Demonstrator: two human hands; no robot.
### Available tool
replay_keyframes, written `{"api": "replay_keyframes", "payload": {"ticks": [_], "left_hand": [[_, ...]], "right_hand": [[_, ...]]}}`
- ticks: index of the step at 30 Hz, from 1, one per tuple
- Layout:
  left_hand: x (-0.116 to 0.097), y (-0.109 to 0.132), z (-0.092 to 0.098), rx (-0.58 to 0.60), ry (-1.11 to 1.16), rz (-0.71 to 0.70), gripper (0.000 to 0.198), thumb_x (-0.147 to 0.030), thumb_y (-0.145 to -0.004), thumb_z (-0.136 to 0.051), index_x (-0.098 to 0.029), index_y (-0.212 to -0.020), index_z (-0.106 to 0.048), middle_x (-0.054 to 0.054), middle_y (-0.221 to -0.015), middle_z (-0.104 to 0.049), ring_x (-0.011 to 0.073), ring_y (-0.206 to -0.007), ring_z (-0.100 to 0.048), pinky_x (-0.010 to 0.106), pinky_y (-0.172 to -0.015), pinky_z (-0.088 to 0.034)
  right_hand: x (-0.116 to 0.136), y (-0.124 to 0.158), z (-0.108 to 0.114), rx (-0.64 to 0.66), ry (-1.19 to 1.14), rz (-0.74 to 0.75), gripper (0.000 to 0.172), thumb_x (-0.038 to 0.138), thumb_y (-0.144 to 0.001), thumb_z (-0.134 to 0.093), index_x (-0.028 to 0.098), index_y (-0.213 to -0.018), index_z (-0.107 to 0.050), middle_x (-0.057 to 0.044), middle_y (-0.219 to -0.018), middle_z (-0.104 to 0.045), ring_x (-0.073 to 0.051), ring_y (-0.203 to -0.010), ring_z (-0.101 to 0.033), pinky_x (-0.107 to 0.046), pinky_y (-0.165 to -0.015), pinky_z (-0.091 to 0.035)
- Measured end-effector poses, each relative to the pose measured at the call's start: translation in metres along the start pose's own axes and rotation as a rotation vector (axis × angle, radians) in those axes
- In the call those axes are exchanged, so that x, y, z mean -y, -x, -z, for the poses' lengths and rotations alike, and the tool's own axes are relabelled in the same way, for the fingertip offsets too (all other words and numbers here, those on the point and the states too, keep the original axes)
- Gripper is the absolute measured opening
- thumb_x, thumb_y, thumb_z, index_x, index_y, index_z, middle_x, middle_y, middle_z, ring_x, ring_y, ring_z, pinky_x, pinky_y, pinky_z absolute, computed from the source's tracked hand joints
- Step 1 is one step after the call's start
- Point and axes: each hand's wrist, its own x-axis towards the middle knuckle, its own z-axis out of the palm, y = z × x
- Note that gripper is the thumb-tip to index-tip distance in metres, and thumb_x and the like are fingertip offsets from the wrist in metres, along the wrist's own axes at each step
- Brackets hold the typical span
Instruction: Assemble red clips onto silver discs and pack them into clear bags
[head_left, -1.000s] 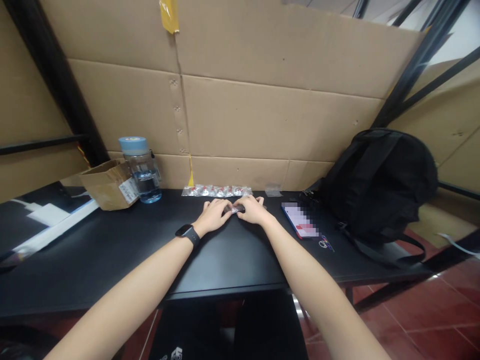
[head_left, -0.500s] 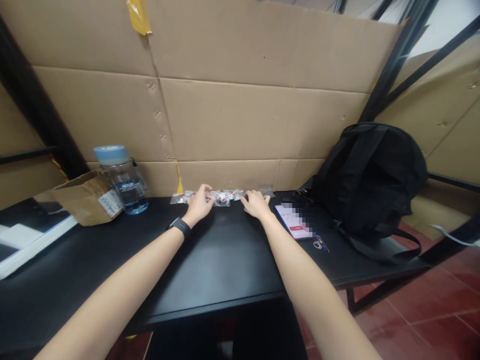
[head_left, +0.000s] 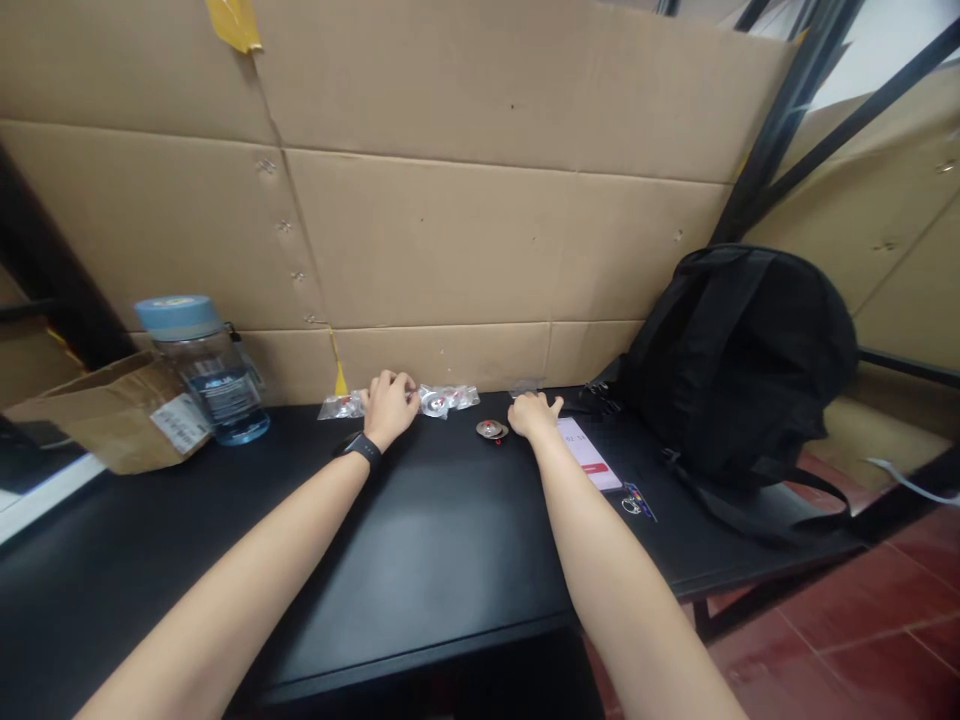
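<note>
My left hand (head_left: pixel 389 406), with a black watch (head_left: pixel 358 448) on its wrist, rests curled on a row of small clear plastic bags (head_left: pixel 444 400) holding red and silver parts, at the back of the black desk (head_left: pixel 420 540). Its fingers are closed over the middle of the row. My right hand (head_left: pixel 534 413) lies further right, fingers spread toward a small clear bag (head_left: pixel 524 386) by the cardboard wall. A small round silver and red part (head_left: pixel 491 430) lies loose on the desk just left of my right hand.
A phone (head_left: pixel 589 455) with a lit screen lies right of my right hand, a black backpack (head_left: pixel 742 360) beyond it. At the left stand a water bottle (head_left: pixel 202 370) and an open cardboard box (head_left: pixel 112 412). Cardboard sheets (head_left: pixel 480 230) wall the desk's back.
Both hands have left the middle of the desk. The left went back onto the row of bags, the right shifted right toward the phone. A loose round part now lies between them.
</note>
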Motion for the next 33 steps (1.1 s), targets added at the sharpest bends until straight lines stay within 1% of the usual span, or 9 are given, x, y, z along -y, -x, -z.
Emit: {"api": "replay_keyframes", "payload": {"ticks": [6, 10, 15, 18, 20, 24, 27, 29, 33], "left_hand": [[0.011, 0.028, 0.030, 0.050, 0.140, -0.153, 0.014, -0.028, -0.091, -0.054, -0.025, -0.100, -0.065, 0.008, -0.116, -0.064, 0.0296, -0.116, -0.057, 0.047, -0.102, -0.038], [0.023, 0.055, 0.053, 0.016, 0.312, -0.278, 0.017, -0.030, -0.095, -0.050, -0.023, -0.105, -0.062, 0.007, -0.114, -0.067, 0.0252, -0.112, -0.061, 0.041, -0.102, -0.043], [0.024, 0.079, 0.072, 0.324, 0.335, -0.435, 0.032, -0.037, -0.100, -0.046, -0.028, -0.124, -0.064, 0.005, -0.131, -0.068, 0.0245, -0.121, -0.061, 0.038, -0.104, -0.044], [0.019, 0.084, 0.073, 0.412, 0.219, -0.440, 0.039, -0.038, -0.101, -0.045, -0.032, -0.136, -0.060, 0.004, -0.141, -0.064, 0.0267, -0.130, -0.057, 0.044, -0.106, -0.041], [0.017, 0.085, 0.072, 0.452, 0.186, -0.477, 0.037, -0.037, -0.100, -0.047, -0.035, -0.133, -0.063, 0.003, -0.140, -0.065, 0.0270, -0.129, -0.058, 0.044, -0.105, -0.040], [0.019, 0.084, 0.073, 0.427, 0.119, -0.497, 0.032, -0.038, -0.097, -0.052, -0.034, -0.124, -0.070, 0.005, -0.126, -0.071, 0.0284, -0.122, -0.059, 0.044, -0.101, -0.040], [0.024, 0.082, 0.073, 0.389, 0.069, -0.474, 0.032, -0.035, -0.099, -0.049, -0.030, -0.123, -0.070, 0.008, -0.118, -0.071, 0.0280, -0.118, -0.059, 0.043, -0.099, -0.040], [0.028, 0.082, 0.070, 0.400, 0.037, -0.475, 0.031, -0.033, -0.099, -0.049, -0.029, -0.120, -0.071, 0.008, -0.122, -0.069, 0.0279, -0.120, -0.058, 0.044, -0.099, -0.040], [0.032, 0.080, 0.066, 0.464, 0.027, -0.444, 0.029, -0.042, -0.097, -0.055, -0.029, -0.118, -0.070, 0.007, -0.143, -0.059, 0.0316, -0.135, -0.046, 0.049, -0.106, -0.036]], "right_hand": [[0.031, 0.026, 0.026, -0.193, -0.069, 0.156, 0.033, 0.021, -0.096, -0.044, 0.019, -0.106, -0.075, -0.018, -0.124, -0.068, -0.035, -0.120, -0.055, -0.058, -0.102, -0.033], [0.071, 0.061, 0.031, -0.018, -0.117, 0.493, 0.025, 0.032, -0.096, -0.053, 0.024, -0.101, -0.076, -0.012, -0.113, -0.073, -0.033, -0.114, -0.060, -0.053, -0.100, -0.035], [0.088, 0.079, 0.032, 0.238, -0.315, 0.878, 0.024, 0.031, -0.089, -0.065, 0.031, -0.110, -0.076, -0.003, -0.118, -0.074, -0.026, -0.114, -0.065, -0.039, -0.100, -0.043], [0.072, 0.067, 0.038, 0.253, -0.434, 0.806, 0.020, 0.030, -0.091, -0.061, 0.025, -0.100, -0.078, -0.002, -0.096, -0.078, -0.019, -0.090, -0.070, -0.028, -0.085, -0.049], [0.057, 0.056, 0.038, 0.122, -0.436, 0.665, 0.020, 0.029, -0.091, -0.059, 0.022, -0.094, -0.078, -0.002, -0.088, -0.077, -0.018, -0.083, -0.070, -0.027, -0.080, -0.049], [0.037, 0.040, 0.028, -0.006, -0.240, 0.424, 0.023, 0.025, -0.085, -0.063, 0.022, -0.104, -0.077, -0.007, -0.107, -0.076, -0.023, -0.099, -0.069, -0.030, -0.087, -0.049], [0.031, 0.036, 0.018, 0.058, -0.102, 0.393, 0.041, 0.030, -0.075, -0.075, 0.026, -0.116, -0.074, -0.009, -0.128, -0.069, -0.027, -0.114, -0.065, -0.033, -0.094, -0.048], [0.030, 0.034, 0.016, 0.116, -0.099, 0.401, 0.047, 0.029, -0.074, -0.077, 0.024, -0.121, -0.072, -0.010, -0.128, -0.069, -0.025, -0.111, -0.066, -0.030, -0.092, -0.049], [0.028, 0.032, 0.017, 0.229, -0.112, 0.456, 0.036, 0.020, -0.078, -0.074, 0.020, -0.113, -0.074, -0.007, -0.114, -0.074, -0.021, -0.101, -0.069, -0.025, -0.087, -0.049]]}}
